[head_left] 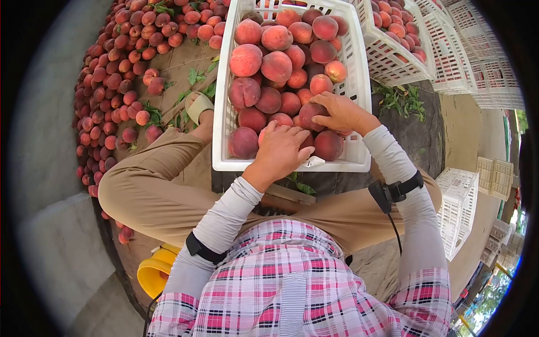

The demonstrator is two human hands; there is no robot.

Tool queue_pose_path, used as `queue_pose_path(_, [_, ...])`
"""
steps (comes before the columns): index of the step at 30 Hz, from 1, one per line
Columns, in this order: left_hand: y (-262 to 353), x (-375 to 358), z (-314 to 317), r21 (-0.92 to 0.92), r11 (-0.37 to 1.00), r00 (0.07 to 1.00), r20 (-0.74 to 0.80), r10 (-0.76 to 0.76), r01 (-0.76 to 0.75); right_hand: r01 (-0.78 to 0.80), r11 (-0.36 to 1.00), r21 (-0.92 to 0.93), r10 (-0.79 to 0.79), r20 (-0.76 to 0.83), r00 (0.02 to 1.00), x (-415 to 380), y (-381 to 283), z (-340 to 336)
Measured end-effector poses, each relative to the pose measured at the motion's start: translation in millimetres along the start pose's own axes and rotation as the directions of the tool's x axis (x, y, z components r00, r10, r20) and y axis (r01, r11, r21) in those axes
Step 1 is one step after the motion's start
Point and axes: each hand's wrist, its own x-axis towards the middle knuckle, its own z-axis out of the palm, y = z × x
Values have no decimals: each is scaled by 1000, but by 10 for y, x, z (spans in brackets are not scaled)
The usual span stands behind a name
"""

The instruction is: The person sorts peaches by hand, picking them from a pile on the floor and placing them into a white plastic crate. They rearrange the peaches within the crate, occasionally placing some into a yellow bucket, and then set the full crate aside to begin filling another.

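Observation:
A white slatted plastic crate (221, 112) full of red-orange peaches (276, 66) stands in front of me. My right hand (343, 114) reaches over its right side, with thumb and fingers closed on a dark red peach (310, 116) near the front. At the crate's near edge, my left hand (282, 149) lies palm down over the front peaches with fingers spread. Its palm hides what is underneath. A dark peach (243, 142) sits left of this hand, and another peach (328, 146) lies between the two hands. A small white scrap (313, 162) rests on the near rim.
Loose peaches (120, 73) are heaped on the ground at left, with green leaves around them. Another filled crate (393, 64) and stacked crates (449, 50) stand at right. A yellow bucket (154, 272) is beside my left leg; a white crate (457, 208) stands at right.

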Motion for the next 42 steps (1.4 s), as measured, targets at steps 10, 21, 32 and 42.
queue_pose_path(10, [46,50,115,195,981,999,-36,-3,10,-54,995,78,55,-11,998,-35,-60,-96])
queue_pose_path(21, [41,19,139,155,987,998,-49,-33,40,-70,990,124,56,109,992,127,-26,-205])
queue_pose_path(32, [51,44,78,143,988,997,57,-58,49,-150,985,83,163,-190,968,537,-385,-314])
queue_pose_path(42, [17,32,146,169,985,1000,-23,-21,24,-337,877,342,462,-410,787,1145,-611,222])
